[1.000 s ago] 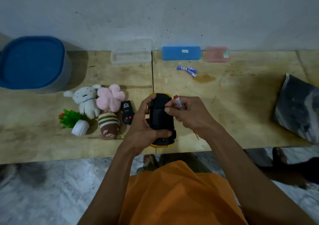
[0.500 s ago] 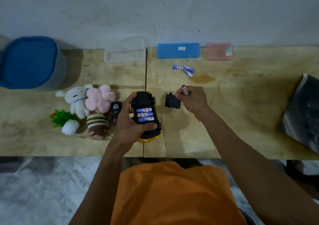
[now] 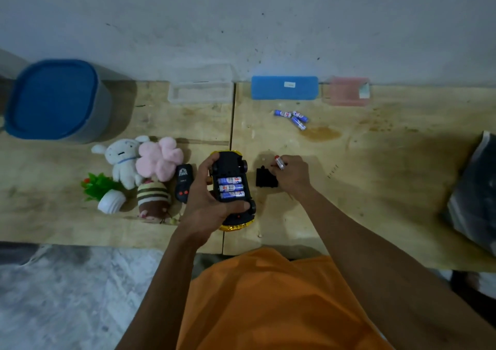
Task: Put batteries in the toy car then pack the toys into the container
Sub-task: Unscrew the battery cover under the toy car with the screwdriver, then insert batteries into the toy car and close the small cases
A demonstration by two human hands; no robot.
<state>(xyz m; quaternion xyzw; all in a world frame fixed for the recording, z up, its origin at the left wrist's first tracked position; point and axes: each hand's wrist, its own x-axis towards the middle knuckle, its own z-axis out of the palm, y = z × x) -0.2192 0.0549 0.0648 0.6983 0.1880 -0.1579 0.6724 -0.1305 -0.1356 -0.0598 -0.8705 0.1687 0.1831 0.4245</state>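
Observation:
My left hand [image 3: 208, 206] grips the yellow toy car [image 3: 233, 188], held upside down with its black underside up. Three blue-and-white batteries [image 3: 230, 187] lie in its uncovered compartment. The black battery cover [image 3: 265, 178] rests on the wooden table [image 3: 375, 188] just right of the car, under the fingers of my right hand [image 3: 291, 173]. That hand also holds a small red-tipped screwdriver [image 3: 279, 162]. Three loose batteries [image 3: 292, 117] lie farther back. A blue-lidded container [image 3: 53, 100] stands at the far left.
Left of the car lie a black remote [image 3: 183, 183], a white plush [image 3: 123, 161], a pink plush [image 3: 159, 159], a striped plush [image 3: 153, 199] and a small potted plant toy [image 3: 103, 192]. Clear, blue and pink boxes line the wall. A dark bag [image 3: 475, 196] sits at right.
My right hand lifted the black cover off the car's underside and set it on the table to the right, exposing the batteries. My left hand kept holding the car.

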